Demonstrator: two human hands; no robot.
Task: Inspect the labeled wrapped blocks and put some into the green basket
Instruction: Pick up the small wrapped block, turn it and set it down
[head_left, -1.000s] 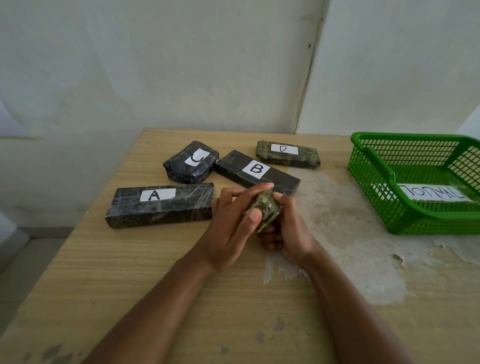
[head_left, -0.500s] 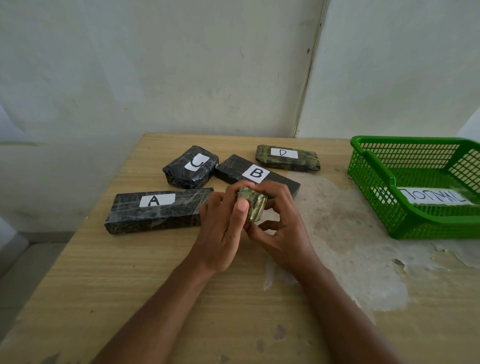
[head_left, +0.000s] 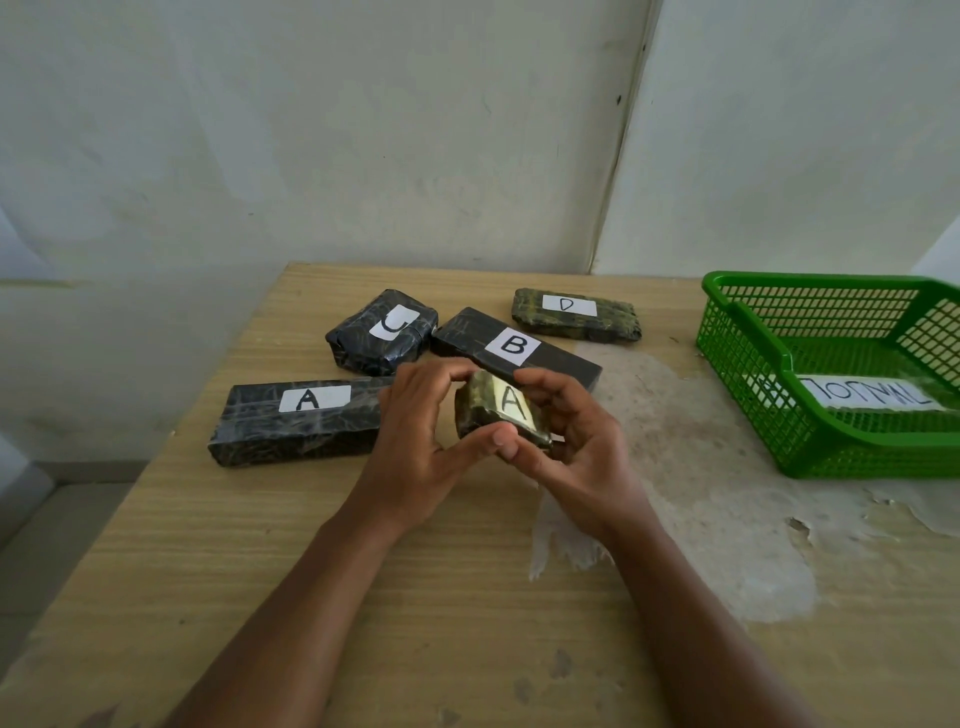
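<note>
Small block (head_left: 501, 410) rotated, A label now up; both hands' fingers (head_left: 540, 379) holding it.

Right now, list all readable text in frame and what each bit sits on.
"A": long dark block, on the table.
"A": small block held in left hand and right hand.
"B": dark block.
"D": greenish block.
"C" or "J", rotated: rounded block.
Upside-down label in green basket, maybe "NORMAL": uncertain.
</note>
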